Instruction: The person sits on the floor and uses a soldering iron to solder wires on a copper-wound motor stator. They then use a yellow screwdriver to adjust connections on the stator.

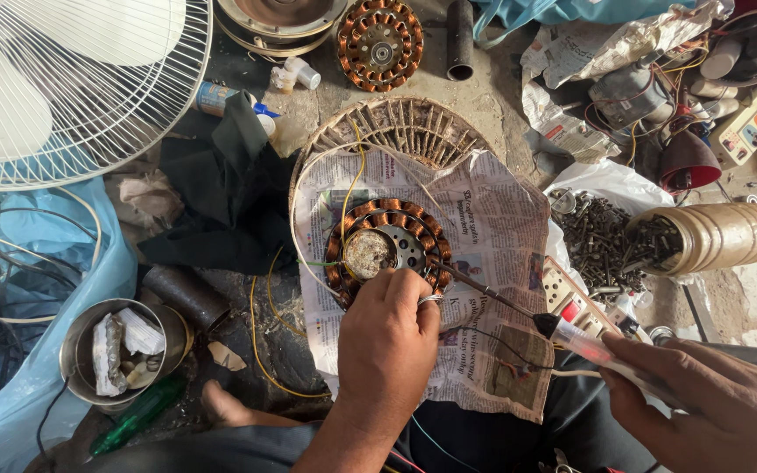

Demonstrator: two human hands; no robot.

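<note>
Resting on a newspaper (pixel 492 263), the copper-wound stator (pixel 387 250) is pinned by the left hand (pixel 387 337), fingers curled over its near edge. The right hand (pixel 703 398), fingers closed, holds a screwdriver (pixel 562 333), tip touching the stator.

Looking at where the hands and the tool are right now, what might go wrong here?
The soldering iron in the right hand has its tip at the copper-wound stator, close to the left hand: those fingers could be burned. The stator sits on newspaper, which may scorch. The tipped jar of screws could spill further.
</note>
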